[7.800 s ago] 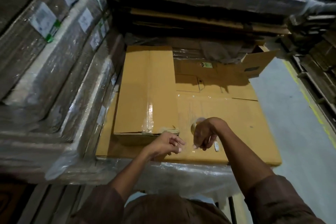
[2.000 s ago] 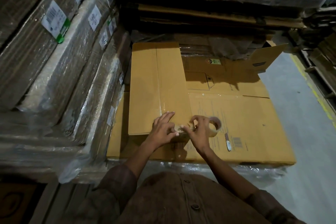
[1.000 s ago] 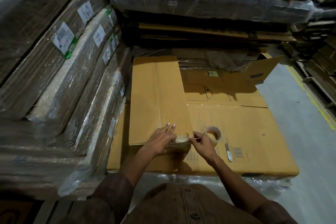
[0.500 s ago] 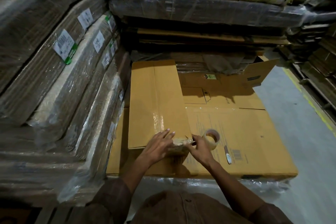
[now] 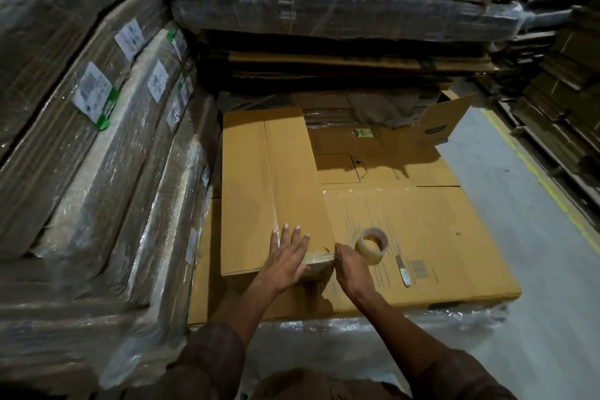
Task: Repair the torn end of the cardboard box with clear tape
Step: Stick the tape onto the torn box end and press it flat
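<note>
Hidden or hard to make out: the torn end of the cardboard box [image 5: 276, 185] is mostly covered by the two hands; only a crumpled, glossy patch of clear tape [image 5: 319, 257] shows between them, and how far the tear runs cannot be told. The fingertips of the right hand are hidden behind its own back. Print on the big flattened carton [image 5: 422, 237] under the box is too small to read.

Wrapped stacks [image 5: 97, 156]: plastic-wrapped bundles of cardboard with white labels rise to the left of and behind the box, cut off by the picture edges.

Cardboard box: long, narrow, tan, lying flat on the left part of the flattened carton, its near right corner the taped one; a shiny strip of tape runs along its length.

Left hand [image 5: 287, 258]: flat on top of the box at its near end, fingers straight and spread, pressing down just left of the taped corner.

Right hand [image 5: 352, 268]: against the near right corner of the box, fingers bent onto the tape there; whether it pinches the tape or only pushes it cannot be told.

Tape roll [image 5: 371, 245]: stands on the carton just right of the box corner, beside the right hand, held by neither hand.

Small knife [image 5: 402, 271]: lies on the carton further right of the box, past the roll.
</note>
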`<action>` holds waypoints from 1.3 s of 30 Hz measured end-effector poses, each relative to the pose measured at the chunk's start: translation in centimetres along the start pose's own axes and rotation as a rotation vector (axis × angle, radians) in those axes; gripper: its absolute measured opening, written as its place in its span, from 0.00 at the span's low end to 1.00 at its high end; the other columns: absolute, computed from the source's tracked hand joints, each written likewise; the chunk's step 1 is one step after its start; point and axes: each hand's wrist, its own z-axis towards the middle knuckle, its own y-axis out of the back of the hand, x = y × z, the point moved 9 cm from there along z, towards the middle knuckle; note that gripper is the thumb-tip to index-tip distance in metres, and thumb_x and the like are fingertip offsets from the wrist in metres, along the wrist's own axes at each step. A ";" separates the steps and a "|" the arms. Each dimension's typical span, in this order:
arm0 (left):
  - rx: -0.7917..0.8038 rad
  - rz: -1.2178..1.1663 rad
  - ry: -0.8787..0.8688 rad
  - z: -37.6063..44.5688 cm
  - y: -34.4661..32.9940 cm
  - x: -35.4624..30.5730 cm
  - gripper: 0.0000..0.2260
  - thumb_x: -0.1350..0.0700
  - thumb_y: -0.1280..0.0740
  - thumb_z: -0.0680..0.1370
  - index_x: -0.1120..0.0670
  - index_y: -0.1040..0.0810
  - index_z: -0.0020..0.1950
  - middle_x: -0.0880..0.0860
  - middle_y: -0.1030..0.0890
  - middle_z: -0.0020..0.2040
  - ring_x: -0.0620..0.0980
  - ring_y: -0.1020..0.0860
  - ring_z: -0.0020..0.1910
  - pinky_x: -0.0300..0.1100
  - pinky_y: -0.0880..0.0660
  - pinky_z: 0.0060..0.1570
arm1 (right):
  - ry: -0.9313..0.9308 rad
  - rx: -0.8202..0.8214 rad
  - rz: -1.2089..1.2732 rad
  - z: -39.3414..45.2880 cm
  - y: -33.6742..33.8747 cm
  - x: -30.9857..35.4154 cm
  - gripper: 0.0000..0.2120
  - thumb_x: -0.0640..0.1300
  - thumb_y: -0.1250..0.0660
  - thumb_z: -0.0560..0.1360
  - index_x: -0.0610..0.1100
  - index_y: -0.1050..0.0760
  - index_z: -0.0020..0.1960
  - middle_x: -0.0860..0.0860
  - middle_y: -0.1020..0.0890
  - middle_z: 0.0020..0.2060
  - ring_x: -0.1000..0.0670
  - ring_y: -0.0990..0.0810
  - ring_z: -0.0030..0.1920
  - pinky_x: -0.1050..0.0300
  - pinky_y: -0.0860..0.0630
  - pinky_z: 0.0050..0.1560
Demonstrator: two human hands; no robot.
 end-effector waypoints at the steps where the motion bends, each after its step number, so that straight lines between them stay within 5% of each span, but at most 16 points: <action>1: -0.002 -0.002 -0.008 0.0 0.1 0.0 0.34 0.49 0.40 0.84 0.54 0.56 0.83 0.61 0.58 0.82 0.65 0.63 0.80 0.60 0.71 0.72 | 0.006 0.002 0.016 -0.1 -0.2 -0.3 0.05 0.41 0.34 0.79 0.45 0.27 0.55 0.46 0.19 0.50 0.46 0.21 0.49 0.51 0.24 0.45; 3: 0.005 0.002 -0.020 -0.1 0.0 -0.2 0.34 0.49 0.40 0.84 0.54 0.57 0.83 0.61 0.59 0.82 0.65 0.64 0.79 0.60 0.71 0.72 | -0.002 0.022 0.002 -0.1 -0.5 -0.7 0.14 0.52 0.31 0.79 0.45 0.27 0.60 0.47 0.21 0.52 0.46 0.22 0.52 0.48 0.23 0.48; 6: 0.048 0.016 -0.019 -0.2 -0.3 -0.1 0.41 0.41 0.38 0.82 0.53 0.62 0.82 0.61 0.63 0.82 0.66 0.66 0.79 0.65 0.66 0.75 | -0.043 0.022 -0.052 0.4 -0.6 -0.9 0.24 0.66 0.30 0.73 0.46 0.28 0.51 0.50 0.23 0.45 0.48 0.26 0.44 0.49 0.27 0.41; 10: 0.077 0.011 0.007 0.0 0.0 -0.3 0.56 0.31 0.34 0.74 0.54 0.76 0.75 0.59 0.66 0.81 0.68 0.67 0.78 0.68 0.63 0.75 | -0.058 -0.029 -0.064 0.7 0.0 -0.1 0.08 0.42 0.32 0.77 0.46 0.32 0.44 0.49 0.24 0.40 0.46 0.26 0.40 0.50 0.31 0.39; 13: 0.084 0.037 0.052 0.3 0.5 -0.6 0.58 0.32 0.33 0.74 0.58 0.76 0.74 0.59 0.66 0.81 0.68 0.66 0.78 0.71 0.61 0.73 | -0.068 0.007 -0.021 0.9 -0.1 -0.3 0.09 0.35 0.36 0.76 0.46 0.33 0.44 0.49 0.25 0.40 0.46 0.26 0.41 0.51 0.33 0.39; 15: 0.083 0.043 0.060 0.6 0.9 -1.1 0.59 0.32 0.32 0.73 0.59 0.74 0.77 0.59 0.69 0.80 0.67 0.67 0.78 0.73 0.63 0.72 | -0.053 0.029 0.059 1.2 -0.2 -0.8 0.08 0.34 0.34 0.75 0.45 0.28 0.49 0.48 0.23 0.45 0.47 0.24 0.45 0.52 0.29 0.42; 19: 0.101 0.048 -0.016 2.2 2.3 -3.3 0.54 0.40 0.27 0.74 0.48 0.69 0.81 0.57 0.74 0.77 0.70 0.65 0.78 0.74 0.58 0.72 | -0.160 0.197 0.228 1.1 -1.0 -3.4 0.31 0.28 0.34 0.74 0.42 0.33 0.75 0.48 0.26 0.65 0.49 0.26 0.63 0.59 0.27 0.55; 22: 0.207 0.041 -0.020 3.9 3.3 -4.8 0.41 0.53 0.27 0.77 0.36 0.51 0.80 0.56 0.64 0.82 0.74 0.58 0.78 0.75 0.50 0.71 | -0.265 0.353 0.402 0.3 -1.3 -4.2 0.35 0.23 0.41 0.74 0.45 0.36 0.77 0.50 0.29 0.67 0.47 0.29 0.68 0.63 0.26 0.53; 25: 0.203 0.020 0.009 5.1 4.4 -5.8 0.26 0.63 0.32 0.79 0.43 0.35 0.73 0.58 0.57 0.83 0.76 0.54 0.77 0.75 0.44 0.71 | -0.381 0.344 0.616 0.5 -0.7 -5.3 0.33 0.22 0.45 0.75 0.49 0.32 0.72 0.49 0.27 0.67 0.48 0.27 0.65 0.66 0.27 0.42; 30: 0.088 -0.101 -0.011 5.9 9.1 -5.4 0.27 0.63 0.29 0.76 0.44 0.33 0.69 0.55 0.43 0.77 0.70 0.40 0.74 0.68 0.33 0.67 | -0.687 0.159 0.880 1.7 1.4 -7.5 0.15 0.48 0.42 0.84 0.46 0.24 0.67 0.47 0.22 0.65 0.43 0.25 0.63 0.44 0.26 0.60; 32: 0.012 -0.201 -0.048 5.9 12.1 -4.6 0.28 0.60 0.26 0.74 0.44 0.33 0.69 0.54 0.39 0.73 0.63 0.35 0.70 0.66 0.31 0.67 | -0.840 0.098 0.828 1.6 2.3 -9.1 0.24 0.59 0.41 0.83 0.41 0.27 0.68 0.42 0.23 0.66 0.38 0.24 0.63 0.43 0.27 0.57; 36: -0.155 -0.414 -0.071 4.7 17.2 -2.3 0.28 0.53 0.22 0.71 0.47 0.30 0.68 0.55 0.36 0.73 0.58 0.33 0.70 0.60 0.32 0.70 | -0.953 0.317 0.877 1.8 1.7 -8.9 0.44 0.76 0.40 0.72 0.40 0.30 0.69 0.38 0.25 0.66 0.34 0.25 0.63 0.40 0.27 0.56; 39: -0.314 -0.557 -0.101 2.6 18.2 -0.4 0.27 0.54 0.20 0.69 0.51 0.27 0.65 0.58 0.34 0.74 0.58 0.37 0.76 0.55 0.34 0.73 | -0.901 0.278 1.094 4.1 3.5 -6.5 0.38 0.69 0.37 0.72 0.38 0.26 0.66 0.38 0.22 0.59 0.36 0.21 0.55 0.42 0.21 0.53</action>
